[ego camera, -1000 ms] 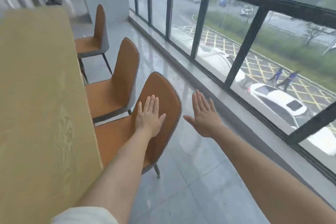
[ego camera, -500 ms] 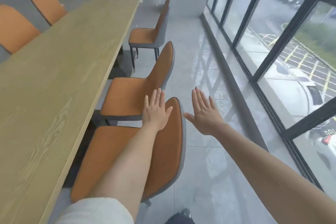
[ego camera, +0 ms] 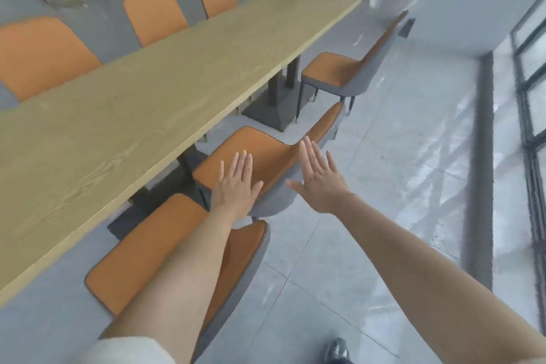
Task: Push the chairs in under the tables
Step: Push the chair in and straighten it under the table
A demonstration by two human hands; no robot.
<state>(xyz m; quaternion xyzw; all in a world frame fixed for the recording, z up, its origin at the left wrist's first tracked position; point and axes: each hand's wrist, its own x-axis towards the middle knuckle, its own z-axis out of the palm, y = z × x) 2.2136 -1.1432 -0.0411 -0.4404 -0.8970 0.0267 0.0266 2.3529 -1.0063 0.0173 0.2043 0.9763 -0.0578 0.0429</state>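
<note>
Whereas the left hand (ego camera: 236, 185) earlier lay on the nearest chair (ego camera: 133, 269), it and the right hand (ego camera: 320, 180) now reach the middle chair (ego camera: 266, 151), frame centre beside the table (ego camera: 133, 91), fingers straight, holding nothing; contact unclear, forearm partly covering the nearest chair.

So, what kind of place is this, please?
Probably a canteen or shared dining hall: a long wooden table with matching orange chairs along both sides, a glossy tiled floor, and tall windows on the right.
</note>
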